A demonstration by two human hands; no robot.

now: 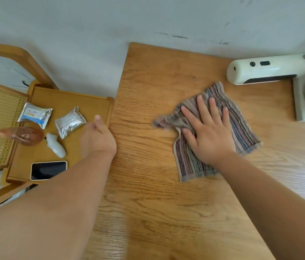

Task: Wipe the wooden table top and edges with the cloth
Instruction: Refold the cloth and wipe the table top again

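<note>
Our left hand (98, 137) sits at the left edge of the bench (148, 203), fingers hidden so we cannot tell their hold, while our right hand (209, 136), fingers spread wide, presses the striped cloth (241, 124) flat on the top's far right, so we judge the top under way and the edges left

Table (148, 184) stands against the wall (91, 34) behind it. Cloth (241, 128) lies on the top, right of centre, under the right hand (209, 136). Device (266, 69) lies behind the cloth, at the far right. Left hand (98, 139) sits at the table's left edge. Tray (69, 98) stands left of the table and carries 2 items at the rear, left packet (35, 114) and right packet (70, 121), with 1 phone (48, 170) at the front.
</note>
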